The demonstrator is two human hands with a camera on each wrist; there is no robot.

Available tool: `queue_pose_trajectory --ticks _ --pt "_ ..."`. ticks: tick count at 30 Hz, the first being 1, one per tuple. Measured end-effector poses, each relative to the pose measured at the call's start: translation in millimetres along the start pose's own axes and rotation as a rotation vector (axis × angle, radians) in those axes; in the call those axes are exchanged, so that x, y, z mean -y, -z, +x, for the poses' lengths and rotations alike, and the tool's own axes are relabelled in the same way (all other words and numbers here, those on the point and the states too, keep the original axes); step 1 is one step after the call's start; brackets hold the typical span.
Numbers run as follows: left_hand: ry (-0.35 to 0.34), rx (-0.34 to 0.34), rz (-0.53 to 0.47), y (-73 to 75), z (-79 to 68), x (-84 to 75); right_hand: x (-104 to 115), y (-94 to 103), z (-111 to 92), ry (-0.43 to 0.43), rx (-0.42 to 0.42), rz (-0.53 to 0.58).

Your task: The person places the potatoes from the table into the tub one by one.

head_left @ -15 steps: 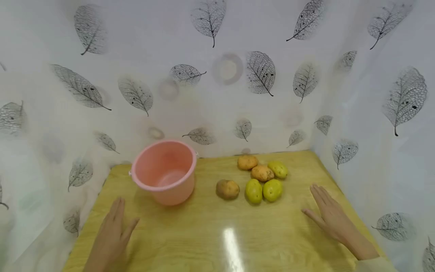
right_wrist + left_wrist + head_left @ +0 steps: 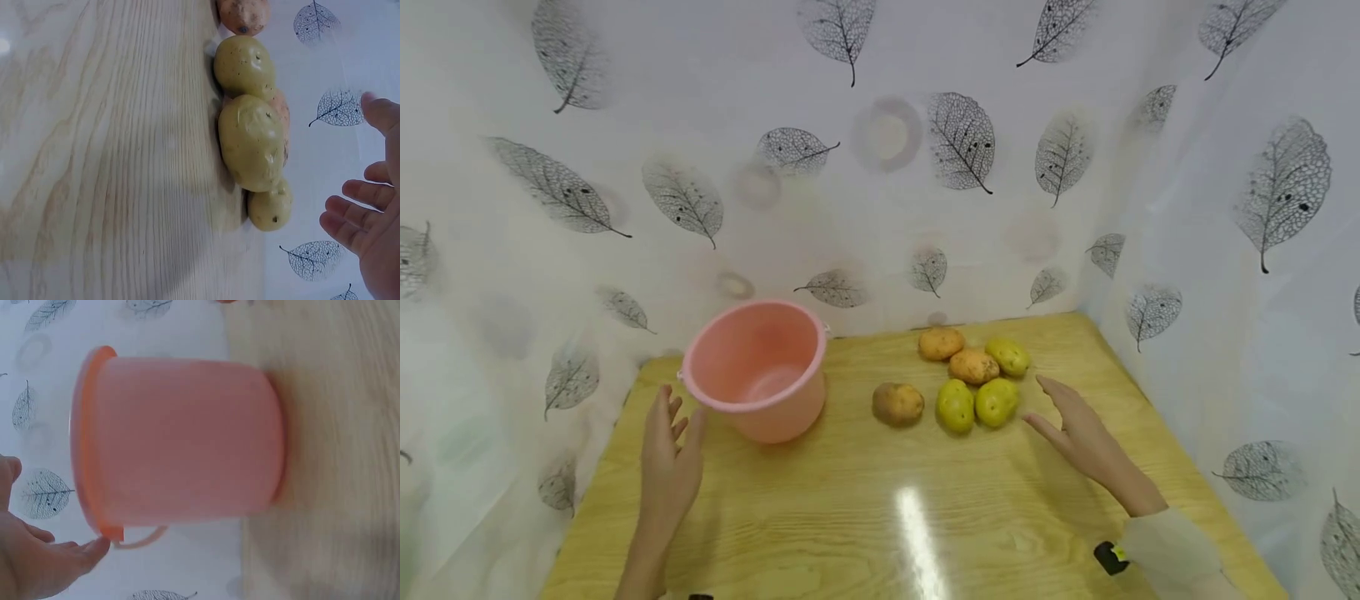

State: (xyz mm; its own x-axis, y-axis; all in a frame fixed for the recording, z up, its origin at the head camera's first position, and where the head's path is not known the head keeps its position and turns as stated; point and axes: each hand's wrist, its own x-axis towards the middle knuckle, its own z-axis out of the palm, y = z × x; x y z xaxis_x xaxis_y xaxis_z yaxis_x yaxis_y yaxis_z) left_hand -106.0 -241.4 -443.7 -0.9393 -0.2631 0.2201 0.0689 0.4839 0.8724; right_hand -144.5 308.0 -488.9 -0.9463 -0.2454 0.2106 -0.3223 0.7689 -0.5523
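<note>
Standing upright, a round pink plastic bucket (image 2: 782, 417) sat at ten o'clock on the yellowish wood-grained table (image 2: 805, 517). At three o'clock from it lay a lone brown rounded potato (image 2: 898, 405), and beyond, two tan oval potatoes (image 2: 973, 367) grouped with three yellow-green oval potatoes (image 2: 997, 403). The bare left hand (image 2: 671, 475) hung beside the bucket at eight o'clock, thumb and fingers apart, gripping nothing; whether a fingertip touched it, I could not tell. The bare right hand (image 2: 1082, 436) hovered at four o'clock from the grouped potatoes, thumb spread from the fingers, also holding nothing; a pale sleeve (image 2: 1168, 546) showed behind it, toward five o'clock. At twelve o'clock stood a white backdrop (image 2: 737, 75) printed with dark veined leaves.
</note>
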Motion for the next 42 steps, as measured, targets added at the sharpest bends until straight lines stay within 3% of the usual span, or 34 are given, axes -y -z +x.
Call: queue_pose_trajectory --ticks 4,15,27,34,42 --pt "-0.013 -0.006 -0.032 -9.8 7.0 -7.1 2 -6.7 9 0.031 -0.018 0.006" --pt "-0.077 -0.019 -0.092 -25.8 16.1 -5.0 -6 -20.1 24 0.09 -0.015 0.044" --pt "-0.027 0.003 -0.008 -28.5 21.3 -2.9 -14 -25.9 42 0.083 0.056 -0.009" --pt "-0.039 0.014 0.013 -28.2 25.3 1.0 -24 -34.5 47 0.052 0.1 -0.032" --pt "-0.021 0.059 0.02 -22.8 33.6 5.9 -34 -44.8 53 0.086 0.116 -0.041"
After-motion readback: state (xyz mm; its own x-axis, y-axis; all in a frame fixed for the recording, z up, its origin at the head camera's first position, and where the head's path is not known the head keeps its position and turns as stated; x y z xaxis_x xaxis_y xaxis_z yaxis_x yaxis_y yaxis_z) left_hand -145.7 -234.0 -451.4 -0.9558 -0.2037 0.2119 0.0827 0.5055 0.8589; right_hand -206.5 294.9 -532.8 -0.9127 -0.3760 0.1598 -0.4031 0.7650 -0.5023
